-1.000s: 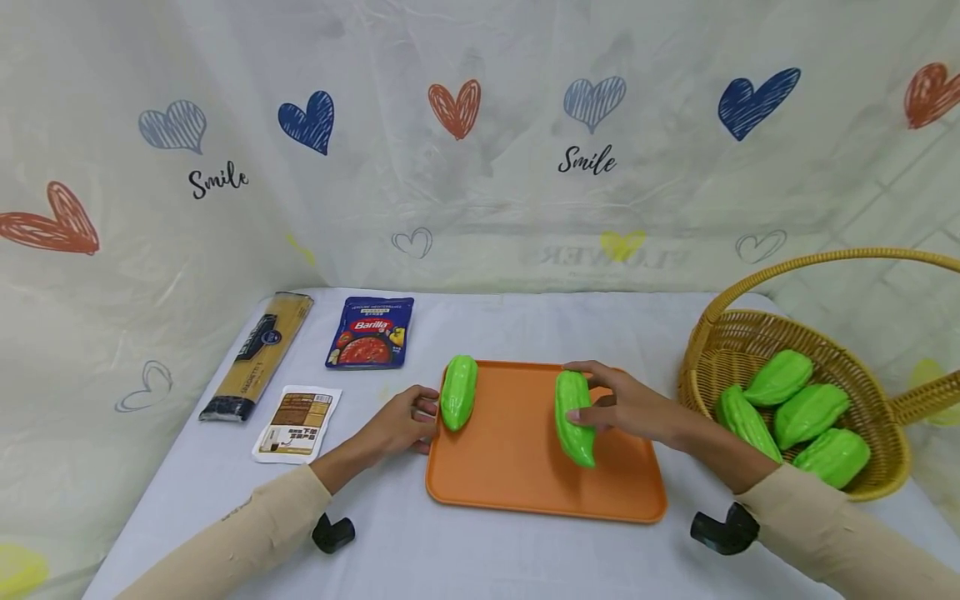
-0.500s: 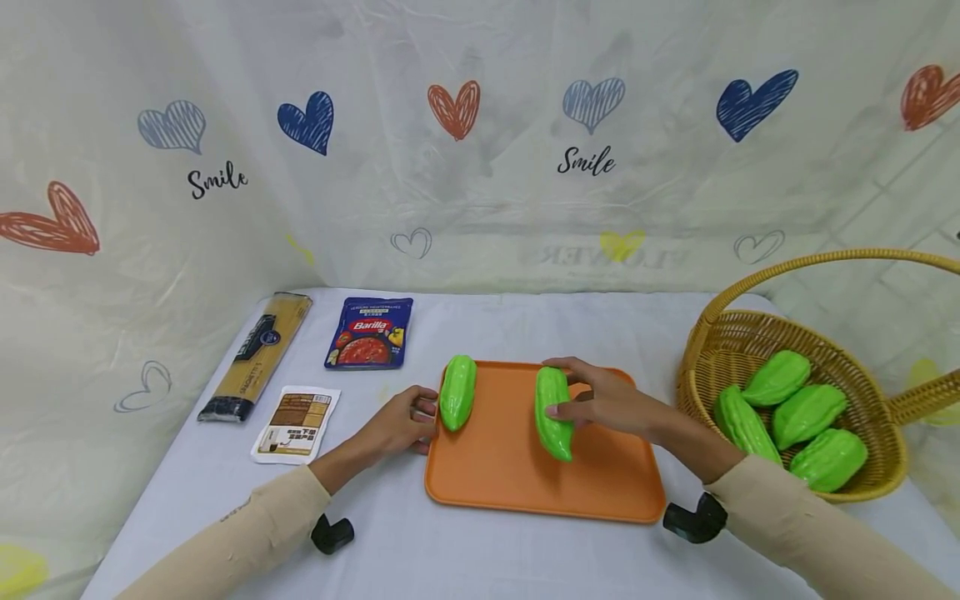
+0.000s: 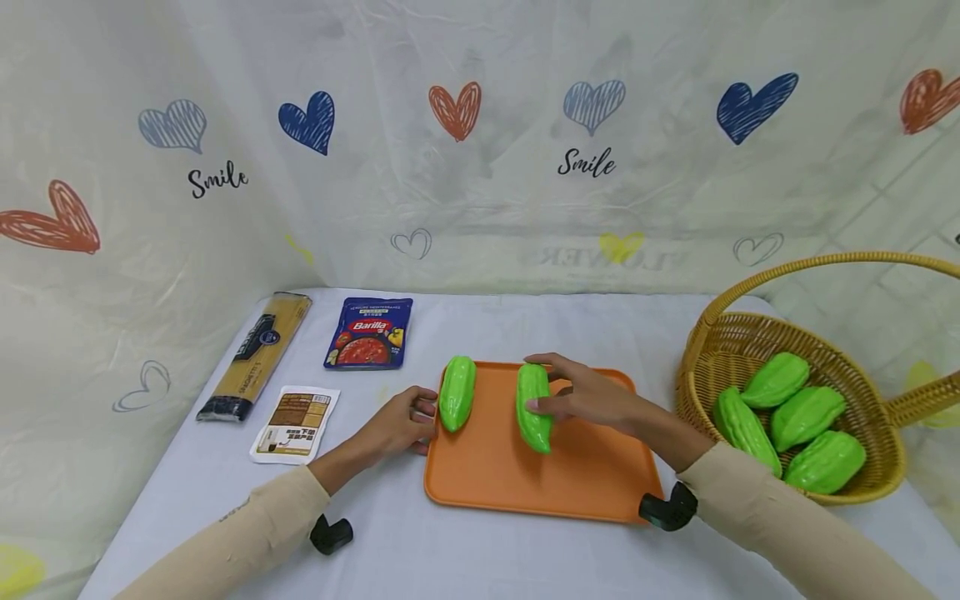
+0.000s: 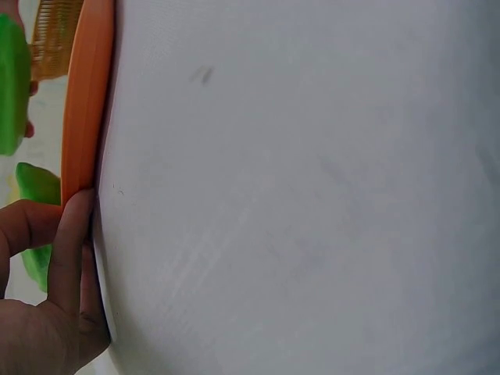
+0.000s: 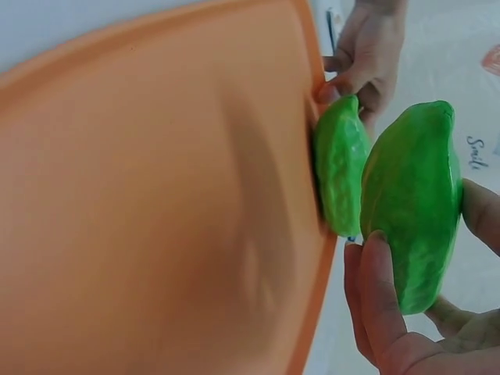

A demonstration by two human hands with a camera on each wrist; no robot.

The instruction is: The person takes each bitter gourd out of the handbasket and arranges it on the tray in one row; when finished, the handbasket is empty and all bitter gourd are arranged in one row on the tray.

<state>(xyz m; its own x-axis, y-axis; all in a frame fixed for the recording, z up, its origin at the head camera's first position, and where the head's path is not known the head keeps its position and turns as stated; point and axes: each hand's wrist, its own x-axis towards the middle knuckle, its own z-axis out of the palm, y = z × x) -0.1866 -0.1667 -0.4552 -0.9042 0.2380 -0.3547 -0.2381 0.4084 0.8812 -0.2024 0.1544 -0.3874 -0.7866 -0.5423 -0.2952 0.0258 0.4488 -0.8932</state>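
Note:
An orange tray (image 3: 487,479) lies on the table, with a bright green bitter melon (image 3: 457,398) along its left edge. My left hand (image 3: 401,425) grips the tray's left rim beside that melon; in the left wrist view its fingers (image 4: 69,258) are at the orange rim (image 4: 86,109). Over the middle of the tray, my right hand (image 3: 581,396) holds a second bitter melon (image 3: 530,382) between thumb and fingers. In the right wrist view this held melon (image 5: 414,187) is raised off the tray, and a shadow falls on the tray's surface.
At right stands a tall-handled wicker basket (image 3: 885,433) with several bitter melons (image 3: 808,417) inside. On the left lie a spaghetti pack (image 3: 258,354), a blue Barilla sauce pouch (image 3: 369,333) and a white-and-brown pouch (image 3: 295,425). A heart-printed sheet (image 3: 517,192) hangs behind the table.
My right hand has carried its bitter melon leftward above the tray, closer to the melon lying there. The left hand keeps its place at the rim.

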